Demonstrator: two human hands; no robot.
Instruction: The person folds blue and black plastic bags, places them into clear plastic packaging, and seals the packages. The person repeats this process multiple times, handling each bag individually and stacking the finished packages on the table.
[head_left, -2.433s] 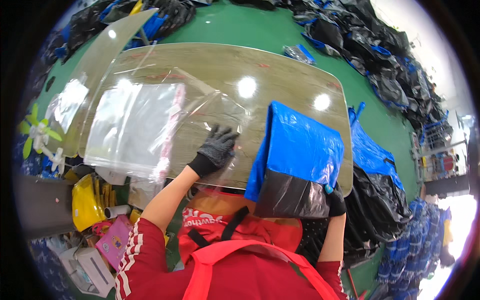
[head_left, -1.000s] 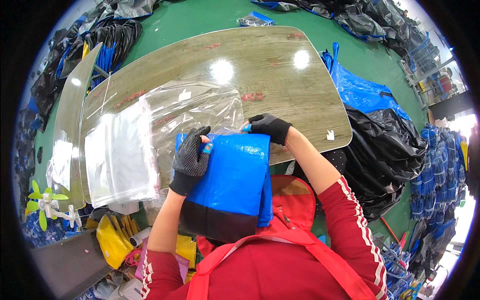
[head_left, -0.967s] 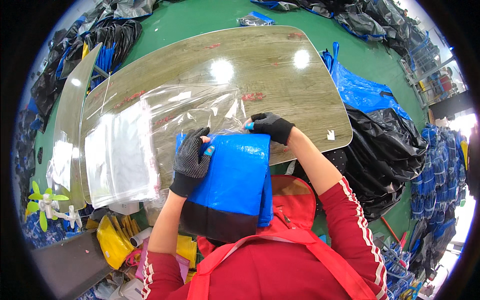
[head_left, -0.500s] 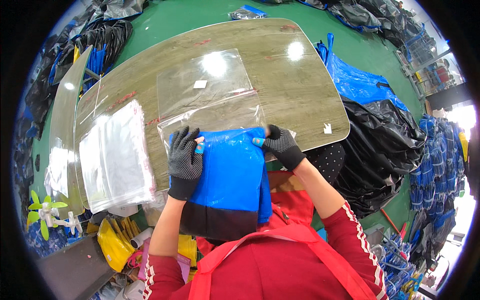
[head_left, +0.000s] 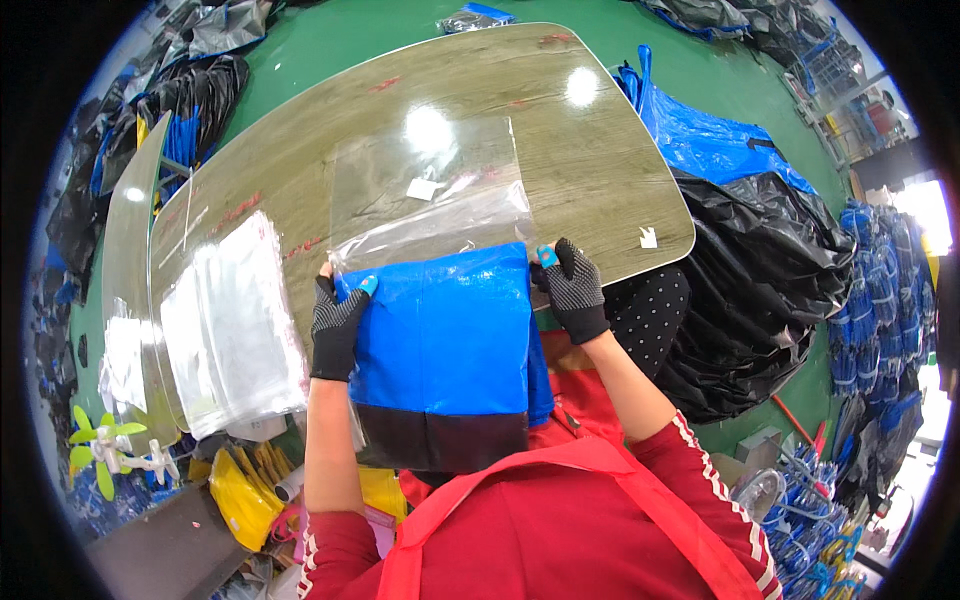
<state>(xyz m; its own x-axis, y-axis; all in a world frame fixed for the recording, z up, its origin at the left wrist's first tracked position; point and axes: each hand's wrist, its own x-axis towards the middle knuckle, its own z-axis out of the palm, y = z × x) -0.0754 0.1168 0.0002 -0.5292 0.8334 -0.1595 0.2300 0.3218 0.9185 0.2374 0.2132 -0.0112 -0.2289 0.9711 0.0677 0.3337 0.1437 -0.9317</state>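
Note:
A folded blue-and-black sheet [head_left: 440,335] lies at the table's near edge, its black end toward me. Its far edge meets the near end of a clear plastic bag [head_left: 425,165] spread flat on the table, with a small white square on it. My left hand [head_left: 338,325], in a black dotted glove with a blue thumb cover, is closed at the folded sheet's far left corner. Its thumb lies on top and the other fingers are partly hidden. My right hand [head_left: 575,290], gloved alike, pinches the clear bag's edge beside the sheet's far right corner.
A stack of clear plastic bags [head_left: 235,325] lies on the left of the wood-patterned table [head_left: 590,150]. Large black sheeting [head_left: 755,290] and blue sheeting [head_left: 710,135] heap against its right side. A small green-bladed fan [head_left: 105,450] stands at lower left, near yellow bundles [head_left: 240,495].
My left hand has moved left and down to the sheet's corner, and my right hand has shifted slightly right. The folded sheet now lies straighter and wider between them.

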